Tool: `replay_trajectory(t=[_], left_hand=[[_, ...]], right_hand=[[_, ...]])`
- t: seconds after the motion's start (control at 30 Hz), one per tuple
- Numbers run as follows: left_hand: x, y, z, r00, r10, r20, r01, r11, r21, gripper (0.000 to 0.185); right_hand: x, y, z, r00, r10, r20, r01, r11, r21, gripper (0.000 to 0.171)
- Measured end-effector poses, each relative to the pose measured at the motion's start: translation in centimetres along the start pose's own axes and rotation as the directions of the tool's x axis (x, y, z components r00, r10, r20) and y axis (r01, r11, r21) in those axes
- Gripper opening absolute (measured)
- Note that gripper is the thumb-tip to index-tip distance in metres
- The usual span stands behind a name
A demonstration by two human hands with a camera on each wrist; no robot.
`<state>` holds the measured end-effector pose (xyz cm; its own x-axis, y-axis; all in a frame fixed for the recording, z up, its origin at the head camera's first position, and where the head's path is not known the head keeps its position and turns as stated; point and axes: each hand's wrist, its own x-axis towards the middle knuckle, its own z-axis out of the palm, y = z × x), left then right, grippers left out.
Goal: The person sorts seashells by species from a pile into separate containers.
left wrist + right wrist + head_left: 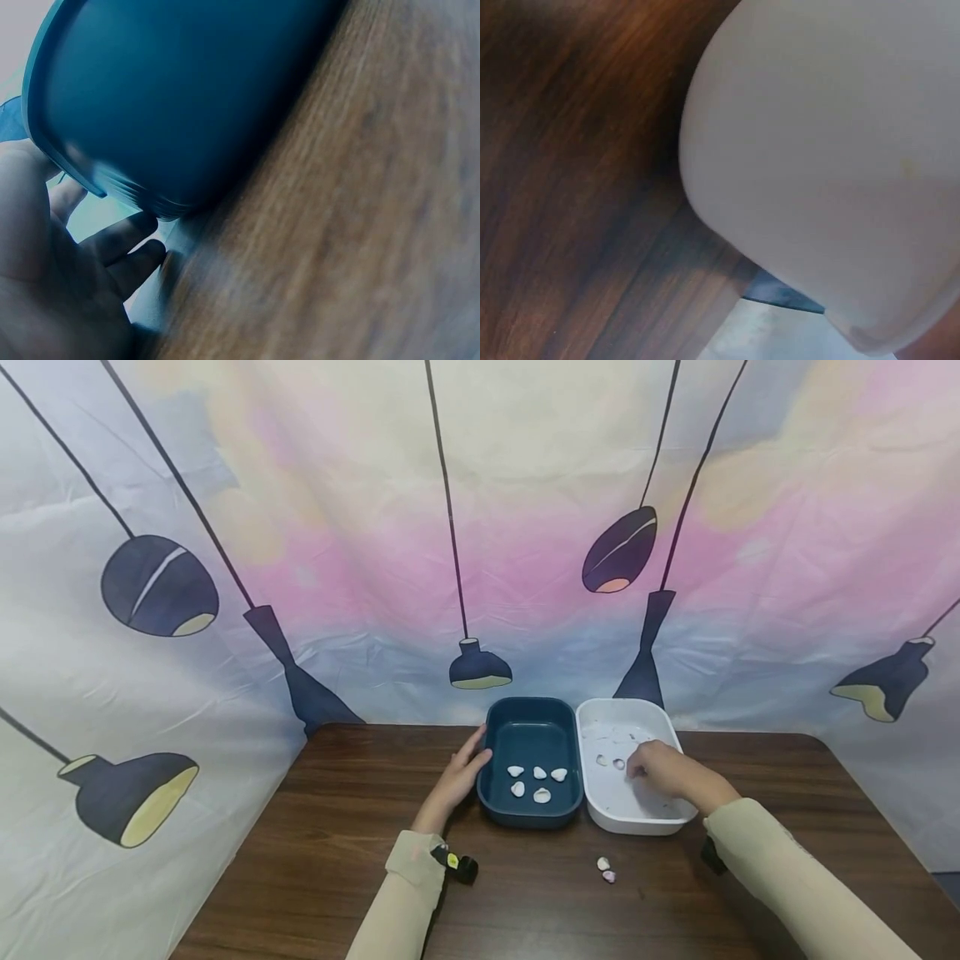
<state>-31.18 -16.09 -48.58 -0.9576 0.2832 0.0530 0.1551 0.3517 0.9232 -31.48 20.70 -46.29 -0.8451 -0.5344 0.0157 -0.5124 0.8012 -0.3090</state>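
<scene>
My left hand [452, 783] rests against the left side of a dark teal tray [491, 802], its fingers extended along the outer wall and the thumb at the rim. Several white seashells [542, 795] lie inside that tray, toward the near end. My right hand [667, 770] reaches over the right rim into a white tray [637, 827], fingers bent down toward its floor. Just left of those fingertips lie two small seashells [618, 764]. I cannot tell whether the right fingers hold anything. In the right wrist view the white tray's outer wall [817, 150] fills much of the picture.
The two trays stand side by side at the back of a brown wooden table [337, 860]. Two small shells [608, 877] lie on the table in front of the white tray. A cloth printed with lamps [480, 668] hangs behind the table.
</scene>
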Motion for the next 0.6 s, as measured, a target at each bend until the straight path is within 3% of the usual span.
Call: replay_trajectory(t=[0.1, 0.3, 0.43, 0.6], left_hand=[[0.2, -0.4, 0.0, 1.0, 0.003, 0.004, -0.003, 1.0, 0.005, 0.054], [1.9, -3.7, 0.3, 1.0, 0.002, -0.009, -0.002, 1.0, -0.001, 0.055], [2.1, -4.3, 0.5, 0.999, 0.013, -0.036, -0.014, 1.0, -0.01, 0.056], [2.0, -4.4, 0.6, 0.999, 0.017, -0.052, -0.018, 1.0, -0.011, 0.056]], right_hand=[[0.2, 0.2, 0.1, 1.0, 0.025, 0.01, -0.025, 1.0, -0.012, 0.015], [0.5, 0.3, 0.5, 0.993, 0.111, 0.034, -0.111, 0.994, -0.016, 0.018], [0.5, 0.2, 0.5, 0.988, 0.143, 0.056, -0.141, 0.99, -0.028, 0.024], [-0.1, -0.2, 0.3, 0.994, 0.101, 0.039, -0.099, 0.994, -0.042, 0.028]])
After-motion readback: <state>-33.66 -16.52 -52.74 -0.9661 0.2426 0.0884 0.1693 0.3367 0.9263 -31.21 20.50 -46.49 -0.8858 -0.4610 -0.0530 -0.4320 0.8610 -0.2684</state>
